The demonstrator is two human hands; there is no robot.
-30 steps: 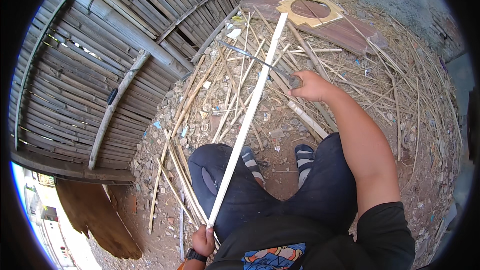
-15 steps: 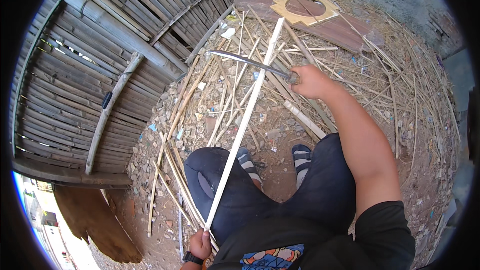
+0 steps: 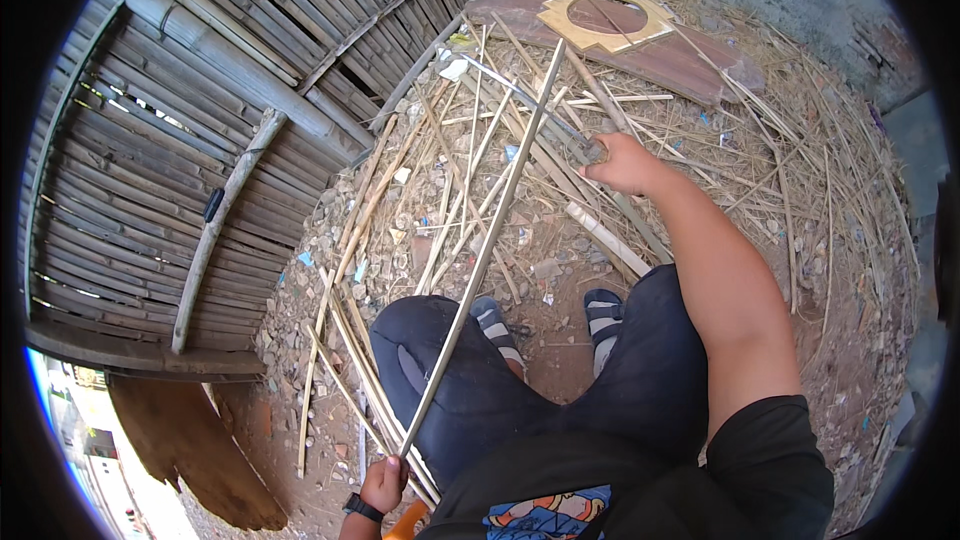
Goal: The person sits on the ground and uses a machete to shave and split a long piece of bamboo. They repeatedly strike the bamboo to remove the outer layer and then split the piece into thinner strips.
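My left hand (image 3: pixel 383 483), low in the view beside my hip, is closed round the near end of a long bamboo strip (image 3: pixel 480 265). The strip slants up and away across my left thigh, its darker, greyish face showing. My right hand (image 3: pixel 622 165) grips a machete (image 3: pixel 530 100) by its handle, out in front of me. Its long blade points to the far left and crosses the strip near the far end; I cannot tell whether the two touch. Most of the handle is hidden in my fist.
Many bamboo strips (image 3: pixel 375 380) and sticks lie over the stony, straw-strewn ground. A slatted bamboo wall (image 3: pixel 130 180) rises on the left. At the back, a yellow wooden frame with a round hole (image 3: pixel 657 32) rests on a reddish board (image 3: pixel 520 8). A piece of orange (image 3: pixel 408 520) shows by my left hip.
The bamboo strip has turned over from its pale face to its darker one. My left hand has shifted slightly left and down. The machete's blade has swung so its tip points farther away.
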